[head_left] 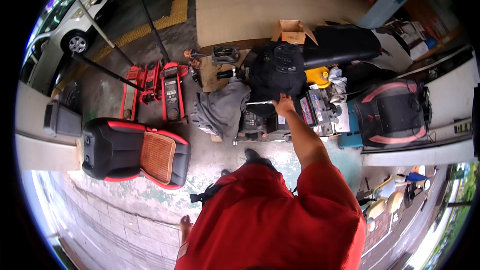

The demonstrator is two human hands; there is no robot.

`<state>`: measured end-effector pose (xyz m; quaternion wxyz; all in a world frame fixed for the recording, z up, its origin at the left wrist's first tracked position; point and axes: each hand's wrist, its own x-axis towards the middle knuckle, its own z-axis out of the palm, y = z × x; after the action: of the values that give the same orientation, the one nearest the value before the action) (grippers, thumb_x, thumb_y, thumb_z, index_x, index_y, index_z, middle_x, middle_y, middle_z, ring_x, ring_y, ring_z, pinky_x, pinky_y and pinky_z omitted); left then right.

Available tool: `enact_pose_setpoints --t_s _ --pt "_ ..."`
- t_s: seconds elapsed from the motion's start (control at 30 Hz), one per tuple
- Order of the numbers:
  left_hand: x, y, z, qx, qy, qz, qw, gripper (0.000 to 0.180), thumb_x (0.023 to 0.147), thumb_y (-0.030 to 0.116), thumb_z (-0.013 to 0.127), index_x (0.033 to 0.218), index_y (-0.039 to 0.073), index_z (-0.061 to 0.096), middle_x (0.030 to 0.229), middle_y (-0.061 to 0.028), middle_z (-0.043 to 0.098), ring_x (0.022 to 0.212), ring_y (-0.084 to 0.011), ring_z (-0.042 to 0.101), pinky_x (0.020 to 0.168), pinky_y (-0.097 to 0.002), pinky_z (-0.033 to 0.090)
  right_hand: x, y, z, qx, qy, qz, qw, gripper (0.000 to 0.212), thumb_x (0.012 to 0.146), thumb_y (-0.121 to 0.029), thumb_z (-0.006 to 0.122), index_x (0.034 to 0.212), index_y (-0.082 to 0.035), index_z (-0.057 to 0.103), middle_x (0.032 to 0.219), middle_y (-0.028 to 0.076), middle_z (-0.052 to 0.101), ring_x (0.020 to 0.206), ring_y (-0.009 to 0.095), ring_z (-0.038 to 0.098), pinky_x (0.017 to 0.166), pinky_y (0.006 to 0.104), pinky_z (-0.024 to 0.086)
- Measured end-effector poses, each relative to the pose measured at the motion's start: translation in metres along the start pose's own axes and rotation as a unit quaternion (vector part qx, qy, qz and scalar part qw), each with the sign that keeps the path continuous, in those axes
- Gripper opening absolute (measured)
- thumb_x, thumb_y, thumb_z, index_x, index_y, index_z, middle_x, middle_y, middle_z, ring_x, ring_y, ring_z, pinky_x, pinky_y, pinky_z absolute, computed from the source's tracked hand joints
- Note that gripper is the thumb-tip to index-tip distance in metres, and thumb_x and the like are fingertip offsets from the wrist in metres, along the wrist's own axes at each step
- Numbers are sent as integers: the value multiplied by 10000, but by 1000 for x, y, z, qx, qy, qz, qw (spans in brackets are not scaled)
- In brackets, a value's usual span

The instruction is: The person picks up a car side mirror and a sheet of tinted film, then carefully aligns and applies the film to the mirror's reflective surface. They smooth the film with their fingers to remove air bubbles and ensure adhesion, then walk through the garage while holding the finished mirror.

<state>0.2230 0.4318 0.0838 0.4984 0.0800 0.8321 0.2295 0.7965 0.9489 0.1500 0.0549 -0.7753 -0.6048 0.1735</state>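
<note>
My right arm reaches forward over a row of car batteries (316,106). At its end my right hand (284,105) is closed on one end of a slim silver metal tool (260,103), which looks like a wrench and points left. Just beyond the hand lies a black cloth or bag (276,72). A crumpled grey garment (220,106) is draped left of the tool's tip. My left hand (186,226) hangs low beside my red shirt, away from the objects; its fingers are too small and partly hidden to read.
Red floor jacks (172,92) with long handles stand at the left, behind a black-and-red car seat (135,152). A yellow jug (318,76) and an open cardboard box (292,32) sit beyond the batteries. At right leans a black-and-pink seat cushion (392,115).
</note>
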Motion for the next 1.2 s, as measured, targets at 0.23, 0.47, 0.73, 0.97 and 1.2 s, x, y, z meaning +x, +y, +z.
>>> enact_pose_setpoints --t_s 0.23,0.47,0.73,0.97,1.2 --pt "-73 -39 109 93 -5 15 996 507 947 392 601 1335 82 500 951 -109 630 769 -220 596 558 -393 503 86 -35 -63 -43 14 -9 999 696 885 -368 636 1439 -92 318 1429 223 353 1329 435 361 1050 505 396" --pt "-119 -14 172 46 30 -1 999 490 943 389 605 1295 57 527 968 -139 650 797 -243 623 614 -389 513 154 -14 -46 -213 97 -100 967 657 899 -248 598 1460 -102 290 1525 221 250 1387 410 301 1058 514 374" --pt "-125 -4 190 82 31 17 996 475 939 386 610 1249 29 559 988 -173 672 830 -269 655 678 -384 524 162 -4 -64 -199 60 -156 966 432 957 -121 405 1383 -52 388 1416 247 421 1269 411 463 971 498 467" --pt "-84 -14 176 192 66 105 974 467 936 382 614 1209 5 586 1005 -202 692 858 -292 683 733 -380 533 124 -14 -105 170 142 -81 972 370 909 -12 450 1275 -17 510 1218 253 587 1096 440 579 925 406 503" --pt "-109 199 214 -176 -41 175 968 441 970 268 560 1338 30 504 1022 -79 620 801 -136 581 651 -283 484 49 -10 -124 758 -279 -11 590 275 945 -51 520 1215 -71 571 1168 75 637 1048 237 633 899 438 530"
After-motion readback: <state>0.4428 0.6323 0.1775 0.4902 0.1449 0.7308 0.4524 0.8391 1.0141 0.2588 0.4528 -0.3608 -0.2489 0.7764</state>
